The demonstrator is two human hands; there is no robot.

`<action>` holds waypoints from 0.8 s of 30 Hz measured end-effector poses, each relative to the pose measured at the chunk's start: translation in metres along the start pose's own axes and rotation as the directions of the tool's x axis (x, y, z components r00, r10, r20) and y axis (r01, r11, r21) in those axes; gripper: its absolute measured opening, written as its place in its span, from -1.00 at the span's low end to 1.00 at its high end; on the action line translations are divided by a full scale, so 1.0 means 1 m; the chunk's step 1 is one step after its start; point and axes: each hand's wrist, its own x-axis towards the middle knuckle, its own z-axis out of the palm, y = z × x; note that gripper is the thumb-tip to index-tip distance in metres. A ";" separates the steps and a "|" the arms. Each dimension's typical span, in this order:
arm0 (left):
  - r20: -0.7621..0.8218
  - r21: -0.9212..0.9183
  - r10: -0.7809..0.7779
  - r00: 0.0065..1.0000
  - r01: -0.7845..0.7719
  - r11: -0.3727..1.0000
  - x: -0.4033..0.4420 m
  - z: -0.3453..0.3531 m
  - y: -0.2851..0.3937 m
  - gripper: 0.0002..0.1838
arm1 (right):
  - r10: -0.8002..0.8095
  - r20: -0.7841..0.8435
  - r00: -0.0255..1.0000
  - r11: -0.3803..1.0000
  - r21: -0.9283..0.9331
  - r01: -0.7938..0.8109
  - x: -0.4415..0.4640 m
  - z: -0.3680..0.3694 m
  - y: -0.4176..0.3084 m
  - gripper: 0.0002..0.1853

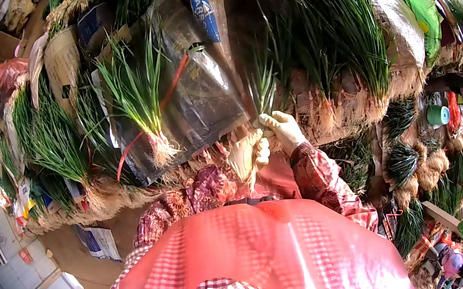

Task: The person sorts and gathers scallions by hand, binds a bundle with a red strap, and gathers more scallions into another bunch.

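Observation:
My left hand, in a pale glove, is closed around a small bunch of green seedlings, with some pale roots hanging below the fist. Beside it, my gloved right hand pinches the same bunch low on its stems, fingertips together. The leaves point up and away from me. To the left, a loose bunch with long green leaves and white roots lies on a dark plastic sheet, a red strip running beside and behind it.
Long-leaved green plants are heaped at the right, roots toward me. Another bunch lies at the left. A printed bag stands behind the sheet. Tied bundles and a green roll sit at the lower right.

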 end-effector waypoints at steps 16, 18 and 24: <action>0.325 0.946 0.618 0.716 -0.248 -0.210 -0.007 -0.026 -0.019 -0.72 | -0.342 -0.191 0.920 0.853 -0.473 0.219 -0.015 0.021 0.028 -0.59; 0.377 0.867 0.601 0.704 -0.497 0.037 -0.002 -0.031 -0.025 -0.68 | -0.242 -0.119 0.963 0.879 -0.446 0.166 -0.019 0.022 0.021 -0.61; 0.153 0.360 0.036 0.988 -0.089 0.929 -0.046 -0.002 -0.012 -0.80 | -0.306 -0.243 0.921 0.919 -0.328 0.218 -0.062 -0.044 0.042 -0.74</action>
